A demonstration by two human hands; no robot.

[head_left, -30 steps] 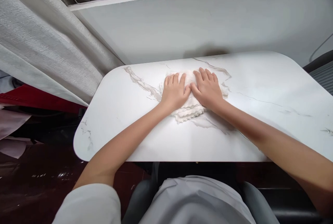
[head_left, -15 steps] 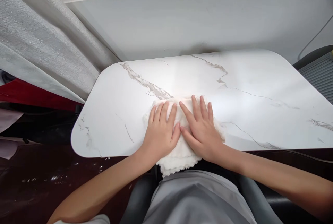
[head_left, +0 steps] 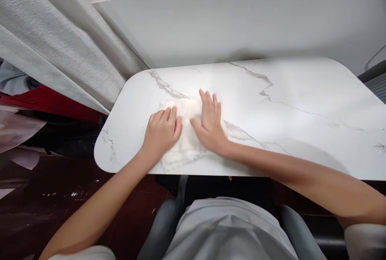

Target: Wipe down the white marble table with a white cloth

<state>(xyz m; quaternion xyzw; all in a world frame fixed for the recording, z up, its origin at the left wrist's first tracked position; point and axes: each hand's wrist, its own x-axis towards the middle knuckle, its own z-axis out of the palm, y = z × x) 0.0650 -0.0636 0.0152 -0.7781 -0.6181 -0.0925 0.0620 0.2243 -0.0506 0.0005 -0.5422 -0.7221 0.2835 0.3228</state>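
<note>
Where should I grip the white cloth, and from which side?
Probably pinch the white cloth at its near edge, from the near side: that edge lies uncovered, while the left hand and right hand lie over its sides.

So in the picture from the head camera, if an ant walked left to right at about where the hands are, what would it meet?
Red thing → left hand → white cloth, showing between the hands → right hand → grey ridged thing.
</note>
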